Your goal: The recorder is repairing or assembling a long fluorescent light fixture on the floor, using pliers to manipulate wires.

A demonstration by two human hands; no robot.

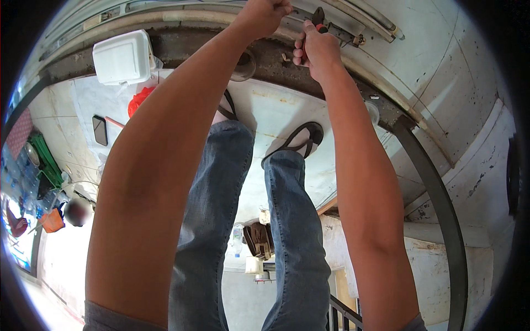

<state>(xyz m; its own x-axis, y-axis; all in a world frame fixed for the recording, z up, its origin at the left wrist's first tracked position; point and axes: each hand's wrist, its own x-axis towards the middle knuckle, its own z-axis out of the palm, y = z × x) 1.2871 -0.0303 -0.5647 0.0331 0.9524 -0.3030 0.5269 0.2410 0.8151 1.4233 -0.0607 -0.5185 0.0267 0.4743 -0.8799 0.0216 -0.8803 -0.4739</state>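
Note:
Both my arms reach to the far edge of the view. My right hand (322,51) is wrapped round a pair of pliers (318,17) with red grips and dark jaws, which point away from me. My left hand (264,19) is at the top edge, a little left of the pliers, its fingers pinched together. What those fingers hold, if anything, is too small to make out. Just right of the pliers, a small metal fitting (359,39) sits at the end of a pipe along the wall.
Pipes (165,17) run along the wall above a dirty brown ledge (270,62). A white foam food box (122,57) rests on it at left. A red plastic bag (141,100) and a phone (100,130) lie nearby. A dark curved rail (436,193) bounds the right.

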